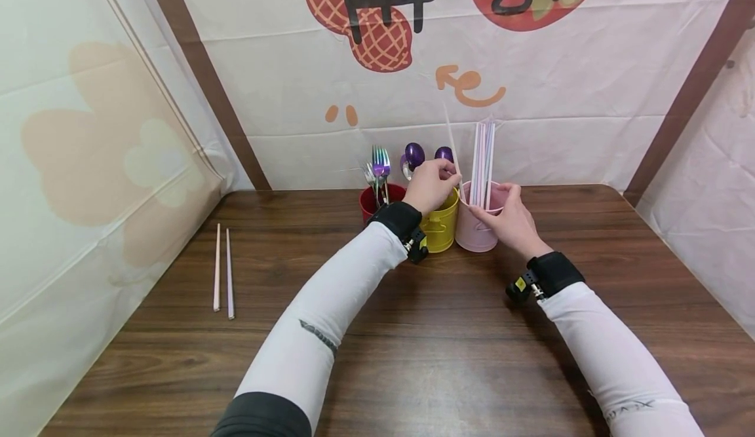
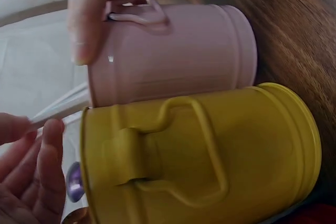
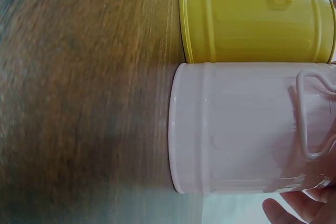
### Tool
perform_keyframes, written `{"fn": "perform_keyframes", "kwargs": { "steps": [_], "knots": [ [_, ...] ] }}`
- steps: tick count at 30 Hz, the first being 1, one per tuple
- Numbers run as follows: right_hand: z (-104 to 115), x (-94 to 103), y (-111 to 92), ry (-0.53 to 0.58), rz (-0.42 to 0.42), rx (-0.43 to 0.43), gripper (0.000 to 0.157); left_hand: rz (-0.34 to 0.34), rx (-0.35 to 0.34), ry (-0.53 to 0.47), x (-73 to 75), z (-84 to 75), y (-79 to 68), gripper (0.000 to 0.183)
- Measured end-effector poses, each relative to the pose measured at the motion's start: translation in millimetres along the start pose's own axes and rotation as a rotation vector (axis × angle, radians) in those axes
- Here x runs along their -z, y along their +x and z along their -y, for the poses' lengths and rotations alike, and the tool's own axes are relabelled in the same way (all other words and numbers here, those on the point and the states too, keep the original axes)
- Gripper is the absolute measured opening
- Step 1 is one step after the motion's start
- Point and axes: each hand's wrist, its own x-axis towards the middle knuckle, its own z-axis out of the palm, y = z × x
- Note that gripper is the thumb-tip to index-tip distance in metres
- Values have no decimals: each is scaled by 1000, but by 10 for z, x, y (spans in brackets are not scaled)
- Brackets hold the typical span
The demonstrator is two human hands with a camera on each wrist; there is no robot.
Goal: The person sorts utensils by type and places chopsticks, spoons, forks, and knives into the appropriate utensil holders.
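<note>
My left hand (image 1: 433,187) pinches one pale chopstick (image 1: 451,137) between thumb and fingers; the stick leans at the left rim of a pink bucket (image 1: 475,235). A bundle of pastel chopsticks (image 1: 483,155) stands inside that bucket. On the right, my right hand (image 1: 514,222) grips the pink bucket by its upper rim, thumb in front. Touching the pink bucket is a yellow bucket (image 1: 439,230) with purple spoons (image 1: 415,154), partly hidden by my left hand. In the left wrist view, the pinched stick's lower end passes behind the bucket rims.
A red bucket (image 1: 367,206) with shiny forks (image 1: 380,160) stands left of the yellow one. Two separate chopsticks, one pinkish (image 1: 217,268) and one lilac (image 1: 230,274), lie on the wooden table (image 1: 442,358) at left. Printed fabric (image 1: 560,83) hangs behind.
</note>
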Motion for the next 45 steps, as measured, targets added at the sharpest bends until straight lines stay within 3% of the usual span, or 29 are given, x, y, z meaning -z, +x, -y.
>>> {"fn": "perform_keyframes", "kwargs": {
  "steps": [3, 5, 10, 14, 21, 29, 33, 37, 45],
  "knots": [
    [3, -4, -1, 3, -4, 8, 86, 30, 13, 167, -18, -4, -2, 20],
    [8, -6, -5, 7, -1, 12, 86, 59, 15, 222, -12, 4, -9, 21],
    [13, -3, -13, 12, 5, 6, 85, 87, -24, 239, 79, 53, -46, 21],
    [10, 4, -11, 16, -1, 3, 85, 84, -72, 249, 256, 93, -144, 21],
    [17, 7, -30, 10, 0, 1, 84, 36, -110, 219, 749, 291, -533, 22],
    [34, 15, -27, 8, 4, -6, 85, -131, -112, 143, 1523, 727, -1002, 20],
    [27, 21, -26, 9, 5, -4, 85, -204, -67, 167, 1922, 917, -1165, 24],
    [24, 49, -30, 11, 2, 3, 84, -219, 15, 239, 2224, 1126, -1248, 30],
    [14, 17, -11, 15, 6, 10, 85, -154, 214, 491, 2546, 1807, -1444, 34]
  ]
}}
